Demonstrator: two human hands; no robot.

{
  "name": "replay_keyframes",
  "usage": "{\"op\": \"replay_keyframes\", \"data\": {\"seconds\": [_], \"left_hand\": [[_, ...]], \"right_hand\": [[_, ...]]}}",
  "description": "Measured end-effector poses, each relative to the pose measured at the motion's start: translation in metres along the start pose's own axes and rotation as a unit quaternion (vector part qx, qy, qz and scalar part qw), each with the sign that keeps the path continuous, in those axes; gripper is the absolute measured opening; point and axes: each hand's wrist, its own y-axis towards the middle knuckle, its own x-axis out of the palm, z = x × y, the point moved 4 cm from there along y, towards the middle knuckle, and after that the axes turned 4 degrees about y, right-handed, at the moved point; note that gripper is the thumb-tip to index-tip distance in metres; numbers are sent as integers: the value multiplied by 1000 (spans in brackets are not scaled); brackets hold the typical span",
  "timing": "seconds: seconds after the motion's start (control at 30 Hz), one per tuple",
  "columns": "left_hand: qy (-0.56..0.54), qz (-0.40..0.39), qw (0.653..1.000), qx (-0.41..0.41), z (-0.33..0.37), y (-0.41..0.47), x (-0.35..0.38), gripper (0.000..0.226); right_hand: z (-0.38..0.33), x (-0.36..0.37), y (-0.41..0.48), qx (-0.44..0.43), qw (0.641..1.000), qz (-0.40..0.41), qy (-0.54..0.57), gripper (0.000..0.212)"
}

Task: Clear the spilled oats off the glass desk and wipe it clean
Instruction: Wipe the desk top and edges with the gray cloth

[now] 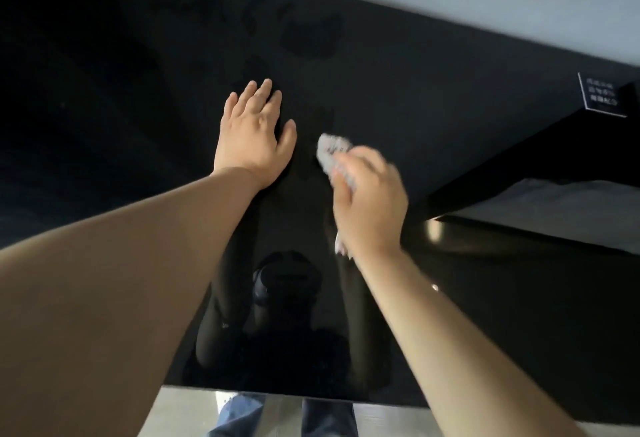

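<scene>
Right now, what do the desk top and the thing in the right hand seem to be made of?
Desk top: it looks like black glass with a glossy finish, because it gives a clear mirror reflection. Cloth, gripped by the right hand: soft pale grey fabric with a fuzzy surface, perhaps microfibre. Motion blur leaves this open.

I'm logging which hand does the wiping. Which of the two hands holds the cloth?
The right hand, gripping the grey cloth; the left hand rests flat on the glass desk, holding nothing.

black glossy glass desk (450, 124) (damp smears) beneath a crumpled grey-white cloth (332, 152).
</scene>
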Motion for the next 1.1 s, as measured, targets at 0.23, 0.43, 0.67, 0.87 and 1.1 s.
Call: {"op": "replay_keyframes", "data": {"seconds": [0.23, 0.43, 0.67, 0.87, 1.1], "left_hand": [[-99, -40, 992, 71, -8, -46, -30, 54], [-52, -36, 995, 74, -31, -146, -53, 59], [27, -47, 996, 75, -46, -179, -43, 62], [30, -31, 997, 70, -44, -179, -44, 62], [29, -27, 997, 69, -44, -180, -44, 62]], "right_hand": [[-15, -47, -100, -7, 971, -146, 191, 22], [18, -48, -7, 66, 996, -20, 49, 24], [-13, -23, -129, -16, 997, -60, 35, 33], [-11, -70, -130, 15, 991, -57, 116, 26], [-3, -29, -120, 72, 997, 7, 1, 26]]}}
